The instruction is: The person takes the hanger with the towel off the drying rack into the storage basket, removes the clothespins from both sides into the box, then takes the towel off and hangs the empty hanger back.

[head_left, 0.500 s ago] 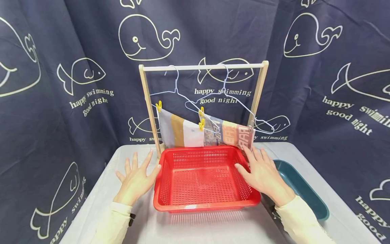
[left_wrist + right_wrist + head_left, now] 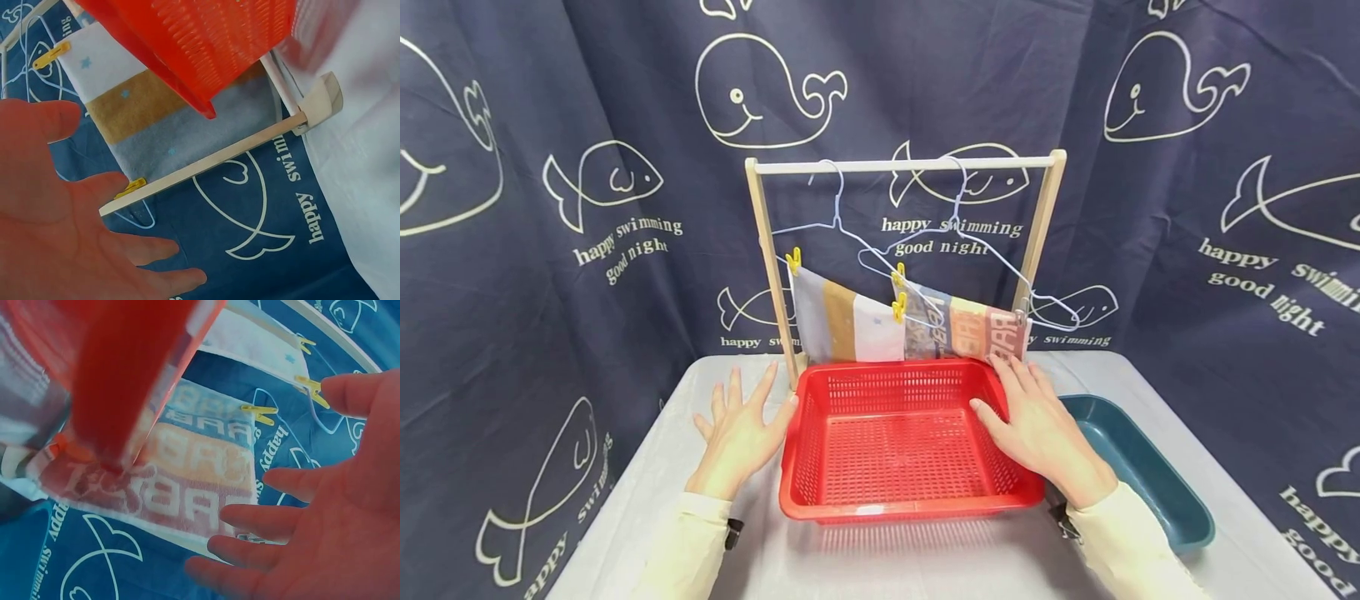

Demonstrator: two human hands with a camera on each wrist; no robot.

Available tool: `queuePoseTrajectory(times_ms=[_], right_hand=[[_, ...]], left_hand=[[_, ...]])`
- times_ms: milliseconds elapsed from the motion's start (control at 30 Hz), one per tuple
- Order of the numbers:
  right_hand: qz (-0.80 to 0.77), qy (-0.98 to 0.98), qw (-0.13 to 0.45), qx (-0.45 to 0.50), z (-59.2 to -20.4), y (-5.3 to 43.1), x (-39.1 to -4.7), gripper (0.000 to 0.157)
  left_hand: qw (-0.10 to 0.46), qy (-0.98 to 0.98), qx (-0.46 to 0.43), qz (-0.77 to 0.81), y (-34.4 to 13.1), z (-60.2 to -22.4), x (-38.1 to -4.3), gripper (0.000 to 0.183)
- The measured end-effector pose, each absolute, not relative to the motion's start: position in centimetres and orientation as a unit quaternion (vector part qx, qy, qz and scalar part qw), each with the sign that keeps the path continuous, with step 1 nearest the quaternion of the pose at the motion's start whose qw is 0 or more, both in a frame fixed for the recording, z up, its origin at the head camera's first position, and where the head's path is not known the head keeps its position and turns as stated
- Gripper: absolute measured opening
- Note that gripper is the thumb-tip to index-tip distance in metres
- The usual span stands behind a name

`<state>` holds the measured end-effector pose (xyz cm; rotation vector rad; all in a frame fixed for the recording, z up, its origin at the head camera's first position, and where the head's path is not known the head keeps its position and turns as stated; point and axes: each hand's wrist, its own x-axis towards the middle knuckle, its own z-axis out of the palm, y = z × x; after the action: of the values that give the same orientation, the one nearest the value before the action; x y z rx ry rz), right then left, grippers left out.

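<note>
An empty red plastic basket point(image 2: 910, 503) sits on the table between my hands. My left hand point(image 2: 737, 437) is spread beside its left rim, with the thumb close to the edge; whether it touches is unclear. At the right rim, my right hand point(image 2: 1037, 425) is held with fingers extended and its thumb over the basket's inside. Both palms look bare in the wrist views. Behind the basket, a grey, brown and white striped towel point(image 2: 128, 103) and a towel with letters point(image 2: 187, 465) hang by yellow clips point(image 2: 898, 307) from blue hangers point(image 2: 837, 218).
The hangers hang on a wooden rack point(image 2: 902, 166) at the back of the white-covered table point(image 2: 865, 567). A teal tray point(image 2: 1150, 479) lies to the right, partly behind my right hand. A dark blue curtain point(image 2: 917, 75) with whale and fish drawings surrounds the table.
My right hand has shifted slightly left, in over the basket's right rim, showing more of the teal tray. The left hand has barely moved, and the basket and towels look the same.
</note>
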<state>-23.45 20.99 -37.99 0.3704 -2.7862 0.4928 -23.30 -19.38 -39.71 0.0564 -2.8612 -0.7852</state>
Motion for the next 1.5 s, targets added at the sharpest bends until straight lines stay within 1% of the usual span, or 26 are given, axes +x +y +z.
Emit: queuePoseTrajectory(times_ms=[467, 567, 800, 1033, 1167, 1333, 1500], right_hand=[[0.188, -0.965, 0.124, 0.133, -37.9, 19.8, -23.3, 0.085], [0.19, -0.964, 0.126, 0.137, -37.8, 19.5, -23.3, 0.085], [0.197, -0.959, 0.138, 0.148, -37.4, 19.1, -23.7, 0.083], [0.2, -0.957, 0.137, 0.158, -36.4, 19.0, -23.6, 0.082], [0.202, -0.955, 0.143, 0.165, -35.8, 19.0, -23.5, 0.081], [0.205, -0.954, 0.143, 0.168, -35.1, 18.8, -23.4, 0.081], [0.202, -0.95, 0.158, 0.179, -34.4, 18.6, -23.5, 0.078]], left_hand=[[0.092, -0.949, 0.018, -0.301, -19.1, -39.8, -23.5, 0.07], [0.103, -0.945, 0.018, -0.31, -19.0, -39.8, -23.6, 0.068], [0.152, -0.93, 0.02, -0.334, -18.9, -39.8, -24.2, 0.064], [0.227, -0.905, 0.002, -0.359, -19.0, -39.8, -25.2, 0.059], [0.26, -0.892, -0.001, -0.371, -19.0, -39.6, -25.5, 0.055], [0.283, -0.88, -0.002, -0.382, -18.9, -39.2, -25.8, 0.051], [0.299, -0.873, -0.004, -0.386, -18.8, -38.7, -26.0, 0.053]])
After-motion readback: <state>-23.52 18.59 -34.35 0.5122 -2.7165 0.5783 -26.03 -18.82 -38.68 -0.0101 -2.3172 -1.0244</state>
